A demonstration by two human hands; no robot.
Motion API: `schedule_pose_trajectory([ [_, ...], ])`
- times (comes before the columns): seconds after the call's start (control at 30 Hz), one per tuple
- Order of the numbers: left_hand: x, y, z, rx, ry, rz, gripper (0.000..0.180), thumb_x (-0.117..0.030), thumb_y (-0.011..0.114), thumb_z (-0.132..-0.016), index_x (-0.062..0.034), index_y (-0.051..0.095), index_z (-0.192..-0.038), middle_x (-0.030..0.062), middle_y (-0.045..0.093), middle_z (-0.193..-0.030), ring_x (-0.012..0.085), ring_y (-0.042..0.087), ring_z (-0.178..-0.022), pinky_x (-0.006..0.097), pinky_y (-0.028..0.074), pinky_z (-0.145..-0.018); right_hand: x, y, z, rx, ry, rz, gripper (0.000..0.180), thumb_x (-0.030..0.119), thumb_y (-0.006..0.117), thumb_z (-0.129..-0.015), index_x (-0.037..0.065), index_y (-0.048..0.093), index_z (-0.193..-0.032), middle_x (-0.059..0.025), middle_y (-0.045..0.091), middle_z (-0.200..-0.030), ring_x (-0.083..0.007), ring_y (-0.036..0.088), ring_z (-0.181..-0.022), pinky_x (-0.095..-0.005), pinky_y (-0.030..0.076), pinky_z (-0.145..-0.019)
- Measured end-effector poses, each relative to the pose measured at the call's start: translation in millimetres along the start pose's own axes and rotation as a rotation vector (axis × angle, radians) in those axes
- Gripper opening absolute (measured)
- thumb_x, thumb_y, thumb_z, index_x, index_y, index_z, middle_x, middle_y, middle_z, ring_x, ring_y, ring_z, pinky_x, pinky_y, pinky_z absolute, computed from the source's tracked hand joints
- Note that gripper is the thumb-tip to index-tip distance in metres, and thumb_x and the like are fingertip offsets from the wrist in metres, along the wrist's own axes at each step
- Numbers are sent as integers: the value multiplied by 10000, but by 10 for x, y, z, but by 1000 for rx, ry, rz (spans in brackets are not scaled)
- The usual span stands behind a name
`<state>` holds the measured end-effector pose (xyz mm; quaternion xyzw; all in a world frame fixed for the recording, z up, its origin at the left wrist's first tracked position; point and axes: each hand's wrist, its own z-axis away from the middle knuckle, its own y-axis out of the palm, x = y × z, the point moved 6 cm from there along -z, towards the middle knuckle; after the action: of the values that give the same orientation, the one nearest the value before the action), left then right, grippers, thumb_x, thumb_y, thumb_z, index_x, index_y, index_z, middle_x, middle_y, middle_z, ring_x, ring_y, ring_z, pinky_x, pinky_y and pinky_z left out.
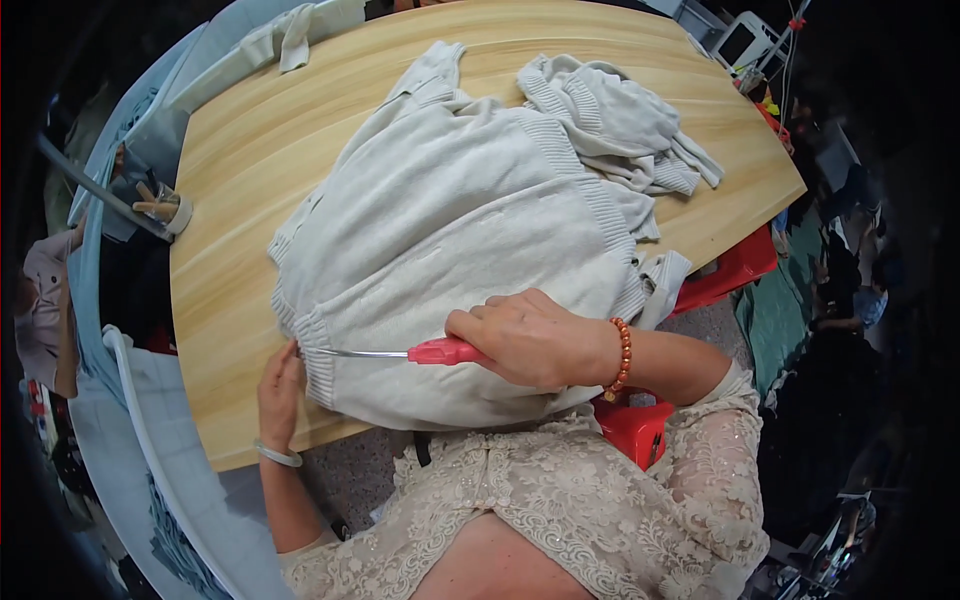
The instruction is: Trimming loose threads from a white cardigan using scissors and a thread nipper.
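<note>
The cream knitted sweater [450, 240] is spread over the middle of the wooden surface [225, 300], with its near side hung past the near edge. The red handle of a slim tool [435, 351] is gripped by the closed fingers of the right hand [540, 335]; its metal shaft is pointed left, over the sweater's ribbed band. The fingers of the left hand [278, 400] are held close together against that band's left edge; whether knit is pinched between them cannot be told. A beaded bracelet [622, 360] is worn on the right wrist, a pale bangle [280, 456] on the left. Farther right, more cream knitwear [625, 115] is heaped. A small container [178, 212] of sticks is placed at the left edge, and a white cloth [293, 45] is draped over the far left edge.
</note>
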<state>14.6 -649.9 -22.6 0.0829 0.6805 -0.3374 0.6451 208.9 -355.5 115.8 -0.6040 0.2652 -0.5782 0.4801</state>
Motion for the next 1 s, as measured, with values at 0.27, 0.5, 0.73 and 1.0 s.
schedule_pose_trajectory([
  [0.27, 74, -278, -1946, -159, -250, 32, 546, -327, 682, -926, -23, 532, -1355, 2, 614, -904, 99, 594, -747, 229, 463, -582, -612, -501, 313, -471, 380, -2, 276, 260, 743, -859, 41, 576, -842, -198, 604, -724, -420, 600, -682, -461, 463, -585],
  [0.5, 125, -317, -2673, -76, -242, -450, 362, -145, 844, -627, 11, 655, -893, 104, 672, -787, 169, 633, -674, 330, 520, -596, -1165, -727, 579, -551, 560, 12, 314, 285, 749, -852, 12, 626, -758, -206, 615, -645, -406, 612, -619, -462, 468, -572],
  [0.73, -846, -437, -2605, -333, 168, -547, 145, -112, 712, -797, -5, 624, -839, 100, 656, -763, 156, 630, -738, 292, 497, -664, -1905, -1048, 360, -632, 696, -399, 298, 224, 655, -907, -27, 637, -748, -90, 612, -559, -151, 616, -539, -342, 462, -553],
  [1.0, -2420, 1423, -365, 436, 1107, -500, 224, -32, 615, -744, -29, 599, -968, 143, 628, -1059, 276, 626, -913, 387, 496, -768, -2094, -1396, 105, -661, 634, -331, 327, 276, 662, -910, -41, 666, -828, -102, 669, -656, -135, 619, -605, -309, 468, -589],
])
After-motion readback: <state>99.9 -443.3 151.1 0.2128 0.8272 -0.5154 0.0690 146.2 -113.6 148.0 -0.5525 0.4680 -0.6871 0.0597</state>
